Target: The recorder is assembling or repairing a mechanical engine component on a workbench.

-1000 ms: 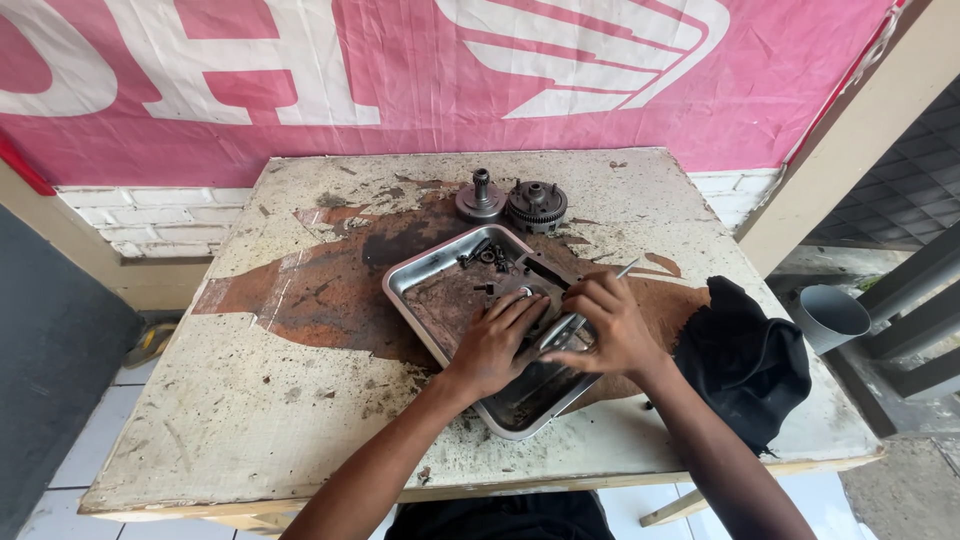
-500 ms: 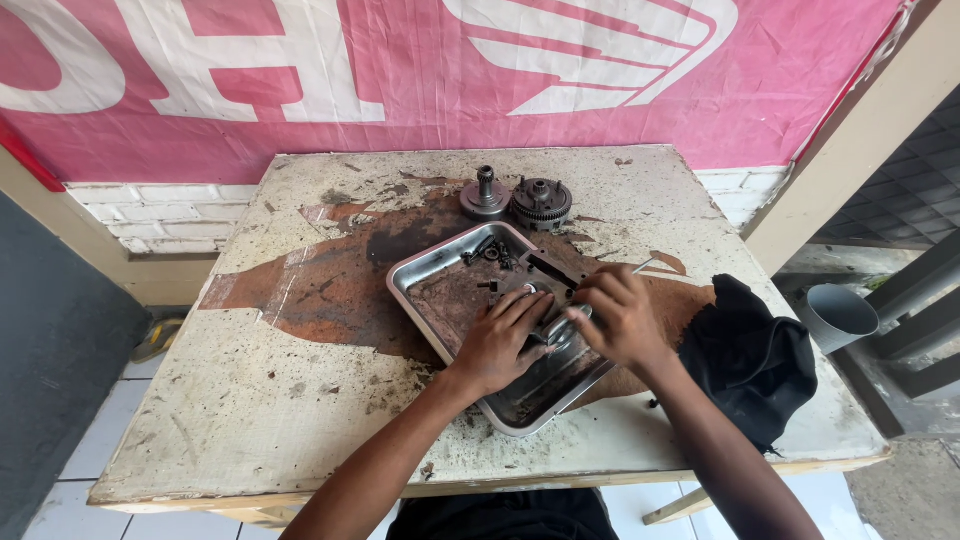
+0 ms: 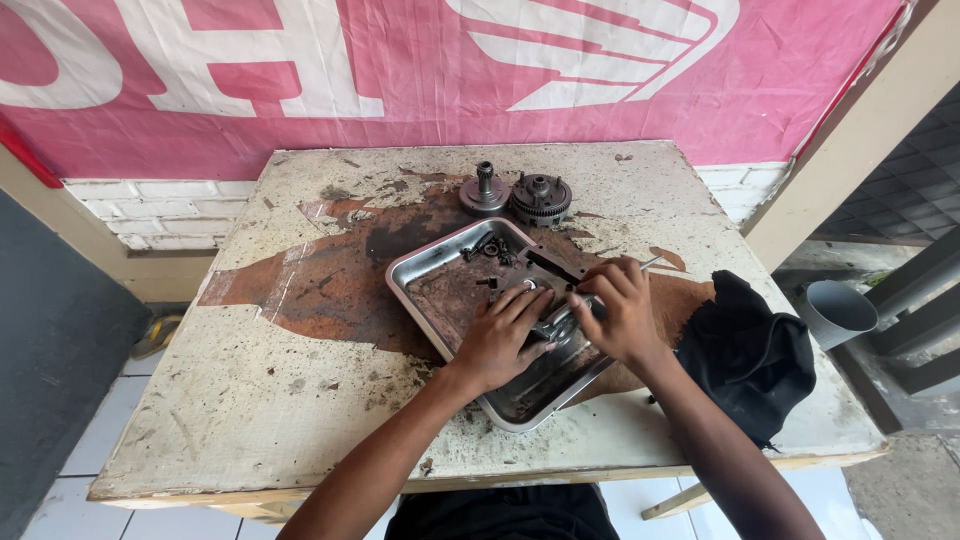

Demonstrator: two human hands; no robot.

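Both hands have shifted slightly inward over the dented rectangular steel tray (image 3: 430, 275). The left hand (image 3: 505, 335) presses flat on a greasy metal part (image 3: 557, 325); the right hand (image 3: 615, 310), at three o'clock, pinches a thin tool (image 3: 650, 263).

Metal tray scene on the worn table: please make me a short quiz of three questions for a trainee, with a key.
1. True or false: both hands are over the metal tray.
2. Which lies right of the tray: A) black cloth, B) glass bottle, C) white plate?
3. What stands on the table beyond the tray?

Key:
1. True; the left hand and right hand meet on a small metal part.
2. A, the black cloth.
3. A shaft gear and a toothed clutch part.
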